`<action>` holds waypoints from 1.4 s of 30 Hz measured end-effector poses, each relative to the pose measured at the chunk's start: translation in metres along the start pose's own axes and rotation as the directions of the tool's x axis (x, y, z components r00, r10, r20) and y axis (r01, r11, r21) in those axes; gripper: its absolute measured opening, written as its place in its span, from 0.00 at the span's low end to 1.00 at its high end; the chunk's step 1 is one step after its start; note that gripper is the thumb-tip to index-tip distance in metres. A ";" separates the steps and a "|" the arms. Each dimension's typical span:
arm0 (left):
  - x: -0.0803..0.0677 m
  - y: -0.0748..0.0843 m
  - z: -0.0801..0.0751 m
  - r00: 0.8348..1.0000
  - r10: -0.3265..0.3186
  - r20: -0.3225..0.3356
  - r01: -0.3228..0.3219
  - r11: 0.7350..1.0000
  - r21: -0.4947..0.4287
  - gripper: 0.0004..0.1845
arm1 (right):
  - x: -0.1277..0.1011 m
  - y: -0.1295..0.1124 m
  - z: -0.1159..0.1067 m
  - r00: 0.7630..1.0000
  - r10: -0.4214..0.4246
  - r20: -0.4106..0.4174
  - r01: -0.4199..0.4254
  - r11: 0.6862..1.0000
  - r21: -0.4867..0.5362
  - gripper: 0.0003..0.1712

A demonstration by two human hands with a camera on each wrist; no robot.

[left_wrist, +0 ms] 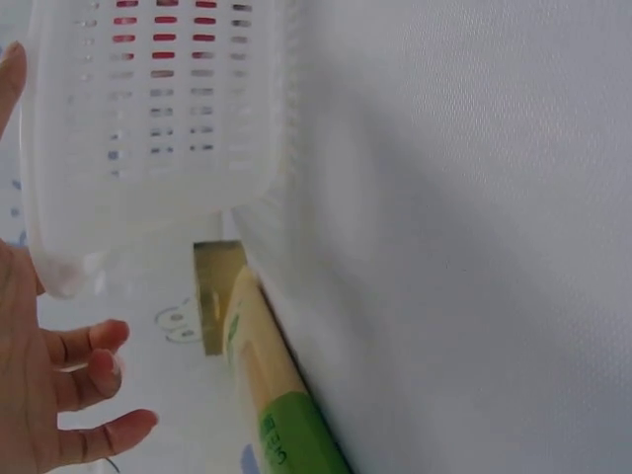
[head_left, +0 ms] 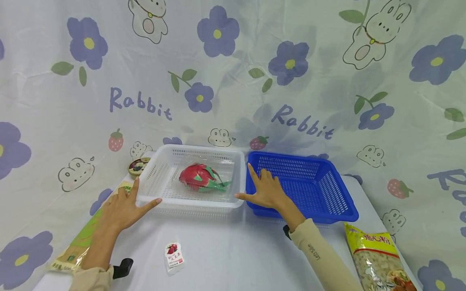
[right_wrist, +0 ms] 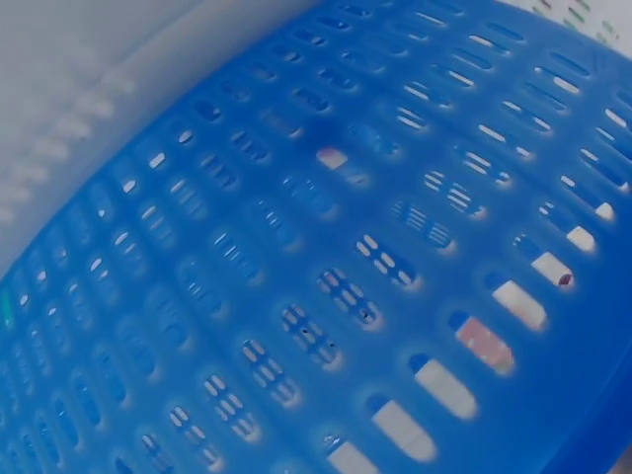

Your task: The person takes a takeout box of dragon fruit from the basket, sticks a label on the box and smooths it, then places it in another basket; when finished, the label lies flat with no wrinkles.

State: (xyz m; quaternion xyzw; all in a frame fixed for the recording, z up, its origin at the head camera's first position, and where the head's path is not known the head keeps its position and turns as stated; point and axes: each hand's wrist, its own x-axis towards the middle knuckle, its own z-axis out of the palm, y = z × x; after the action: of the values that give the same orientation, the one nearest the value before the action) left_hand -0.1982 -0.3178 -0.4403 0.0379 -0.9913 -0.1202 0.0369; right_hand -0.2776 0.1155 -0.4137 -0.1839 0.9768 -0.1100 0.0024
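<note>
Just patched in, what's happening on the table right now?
A person has both hands on the baskets. The left hand rests with spread fingers at the near left corner of the white basket, which holds a wrapped dragon fruit. The right hand lies across the left rim of the empty blue basket, its thumb touching the white one. Neither hand is holding anything.

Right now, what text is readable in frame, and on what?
"Rabbit": printed on the backdrop cloth, left of centre.
"Rabbit": on the same cloth again, above the blue basket.
Small packet on the table: red label with print, too small to read.
Yellow bag at right: characters on top, blurred.
Green-yellow package under the left hand: print unreadable.
Right sleeve: small lettering, unreadable.
</note>
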 end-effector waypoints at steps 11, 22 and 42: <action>0.003 -0.002 0.003 1.000 -0.007 0.013 0.007 1.000 -0.015 0.63 | 0.007 -0.010 0.002 0.999 -0.032 -0.026 0.031 0.999 -0.025 0.68; 0.003 0.000 0.002 0.999 -0.019 0.042 0.021 0.999 -0.048 0.63 | 0.022 -0.018 0.010 0.990 -0.103 -0.101 0.094 0.991 -0.093 0.67; 0.002 0.000 0.002 0.999 -0.014 0.040 0.016 0.999 -0.042 0.63 | 0.045 -0.033 0.019 0.993 -0.117 -0.007 0.110 0.950 -0.292 0.70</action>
State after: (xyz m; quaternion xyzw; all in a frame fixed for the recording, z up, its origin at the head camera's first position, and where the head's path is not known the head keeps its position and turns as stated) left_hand -0.2006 -0.3181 -0.4418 0.0421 -0.9888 -0.1420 0.0171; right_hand -0.3072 0.0654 -0.4232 -0.2367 0.9701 0.0329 -0.0428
